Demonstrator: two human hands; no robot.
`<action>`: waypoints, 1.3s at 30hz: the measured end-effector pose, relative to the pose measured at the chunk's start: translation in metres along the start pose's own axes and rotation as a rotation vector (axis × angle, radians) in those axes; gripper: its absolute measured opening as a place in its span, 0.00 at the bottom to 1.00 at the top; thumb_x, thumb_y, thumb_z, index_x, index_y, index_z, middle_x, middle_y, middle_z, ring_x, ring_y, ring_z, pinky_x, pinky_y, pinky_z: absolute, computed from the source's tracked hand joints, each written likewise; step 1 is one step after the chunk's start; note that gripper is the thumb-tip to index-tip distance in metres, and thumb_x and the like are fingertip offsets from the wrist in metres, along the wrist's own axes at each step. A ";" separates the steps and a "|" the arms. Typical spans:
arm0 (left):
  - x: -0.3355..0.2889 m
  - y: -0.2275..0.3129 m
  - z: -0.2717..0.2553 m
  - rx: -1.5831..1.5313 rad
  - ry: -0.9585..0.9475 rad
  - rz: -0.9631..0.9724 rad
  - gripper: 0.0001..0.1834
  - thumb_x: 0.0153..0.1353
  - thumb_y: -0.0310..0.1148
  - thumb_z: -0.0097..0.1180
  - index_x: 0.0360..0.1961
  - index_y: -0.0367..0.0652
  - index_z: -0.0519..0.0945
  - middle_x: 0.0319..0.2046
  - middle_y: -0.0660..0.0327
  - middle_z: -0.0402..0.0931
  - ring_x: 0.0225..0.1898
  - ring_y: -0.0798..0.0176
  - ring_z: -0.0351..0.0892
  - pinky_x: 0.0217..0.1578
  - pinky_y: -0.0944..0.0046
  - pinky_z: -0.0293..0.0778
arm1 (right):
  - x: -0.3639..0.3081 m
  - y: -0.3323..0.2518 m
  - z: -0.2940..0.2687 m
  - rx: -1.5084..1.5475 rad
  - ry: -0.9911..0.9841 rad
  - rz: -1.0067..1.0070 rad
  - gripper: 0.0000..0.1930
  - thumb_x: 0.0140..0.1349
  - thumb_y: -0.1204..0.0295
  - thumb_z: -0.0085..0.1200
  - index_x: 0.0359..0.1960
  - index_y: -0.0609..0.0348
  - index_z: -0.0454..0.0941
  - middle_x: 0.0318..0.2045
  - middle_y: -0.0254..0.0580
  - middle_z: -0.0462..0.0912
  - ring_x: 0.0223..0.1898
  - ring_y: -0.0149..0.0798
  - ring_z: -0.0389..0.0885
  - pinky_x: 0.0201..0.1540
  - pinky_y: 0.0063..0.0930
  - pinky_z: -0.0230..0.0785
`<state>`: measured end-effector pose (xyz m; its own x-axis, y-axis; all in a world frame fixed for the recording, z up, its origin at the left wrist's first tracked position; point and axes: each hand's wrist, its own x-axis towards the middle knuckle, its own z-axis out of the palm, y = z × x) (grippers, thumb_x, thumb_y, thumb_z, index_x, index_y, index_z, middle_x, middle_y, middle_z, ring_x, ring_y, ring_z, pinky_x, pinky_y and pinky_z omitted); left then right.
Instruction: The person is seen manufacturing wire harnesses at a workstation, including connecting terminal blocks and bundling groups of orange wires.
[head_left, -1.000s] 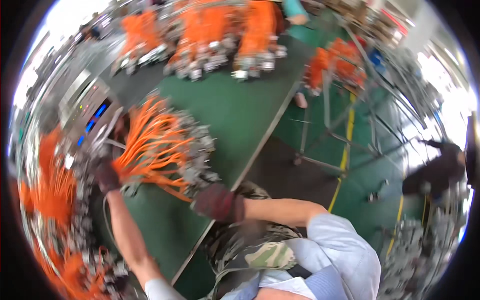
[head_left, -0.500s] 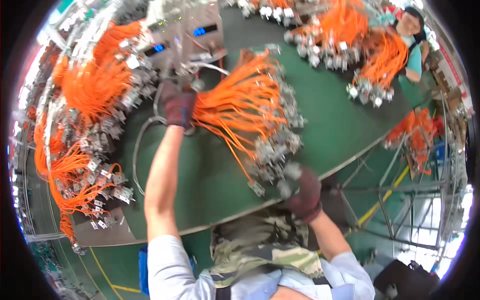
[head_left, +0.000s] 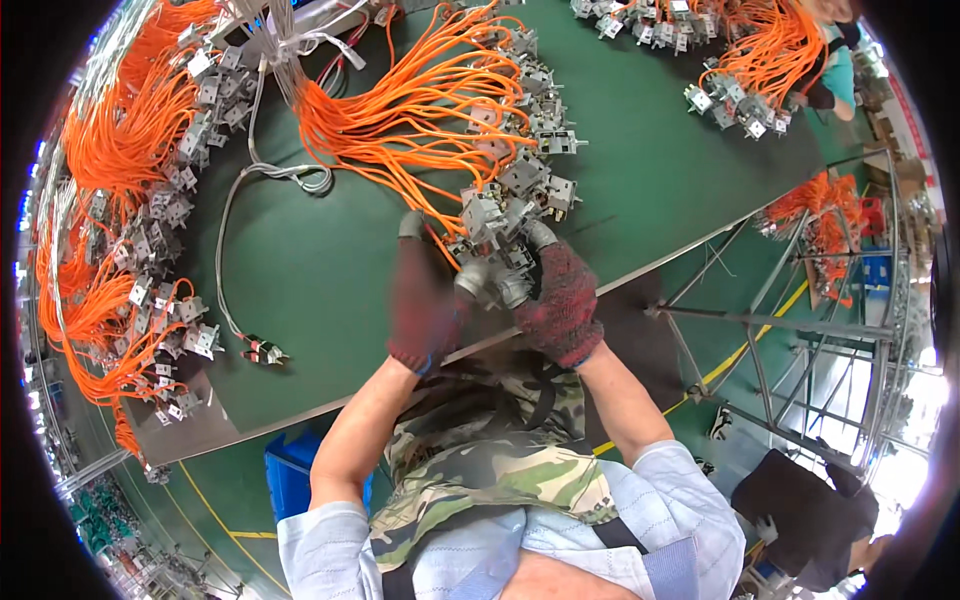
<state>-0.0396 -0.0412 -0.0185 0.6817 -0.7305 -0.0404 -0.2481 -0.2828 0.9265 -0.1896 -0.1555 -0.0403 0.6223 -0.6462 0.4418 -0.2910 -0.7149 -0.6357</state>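
A fanned bundle of orange cables [head_left: 410,115] lies on the green table, with grey metal connectors [head_left: 500,205] crowded at its right ends. Both my hands wear dark red knitted gloves with grey fingertips. My right hand [head_left: 560,303] closes round connectors at the bundle's near end, its thumb and a finger on either side of them. To their left is my left hand [head_left: 428,300], slightly blurred; one finger stretches away along an orange cable and the thumb lies against the connectors. These fingers are spread apart.
More orange cable bundles [head_left: 120,140] with connectors fill the left side. Another bundle [head_left: 770,50] lies at the far right, beside a co-worker's arm [head_left: 838,90]. A grey cable [head_left: 222,240] ends in a small plug. The table edge [head_left: 640,270] runs before me; metal frames [head_left: 760,320] stand right.
My left hand has let go of the bundle's gathered end and come near to the connectors. My right hand has moved up and left from the table edge onto them. The view has shifted.
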 end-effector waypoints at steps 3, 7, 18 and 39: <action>0.007 -0.008 0.001 -0.101 0.010 -0.036 0.43 0.68 0.34 0.68 0.77 0.37 0.60 0.63 0.46 0.77 0.61 0.53 0.81 0.62 0.53 0.78 | -0.009 -0.005 0.012 0.088 0.030 -0.060 0.30 0.62 0.65 0.71 0.64 0.63 0.77 0.50 0.57 0.84 0.49 0.62 0.84 0.52 0.52 0.78; -0.007 -0.031 -0.036 -0.324 -0.027 -0.009 0.41 0.71 0.32 0.66 0.79 0.41 0.59 0.56 0.50 0.80 0.53 0.61 0.84 0.52 0.59 0.82 | -0.032 -0.033 0.012 0.022 -0.302 -0.194 0.28 0.61 0.66 0.70 0.63 0.61 0.79 0.51 0.56 0.84 0.49 0.58 0.84 0.53 0.51 0.78; -0.021 -0.026 -0.074 0.289 -0.165 0.112 0.31 0.63 0.36 0.68 0.68 0.47 0.77 0.48 0.53 0.82 0.49 0.50 0.85 0.51 0.52 0.81 | 0.002 -0.063 0.007 0.100 -0.080 0.028 0.46 0.62 0.43 0.70 0.70 0.67 0.70 0.51 0.59 0.83 0.47 0.59 0.87 0.49 0.51 0.81; -0.018 -0.053 -0.043 -0.298 -0.125 -0.016 0.21 0.59 0.25 0.73 0.54 0.40 0.84 0.44 0.60 0.82 0.43 0.66 0.84 0.46 0.63 0.82 | 0.053 -0.033 0.030 0.297 -0.102 0.094 0.36 0.55 0.73 0.75 0.68 0.59 0.78 0.47 0.49 0.89 0.46 0.43 0.91 0.49 0.36 0.83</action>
<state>-0.0093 0.0134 -0.0509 0.5898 -0.8032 -0.0840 -0.0134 -0.1138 0.9934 -0.1252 -0.1576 -0.0153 0.6769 -0.6646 0.3164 -0.1353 -0.5349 -0.8340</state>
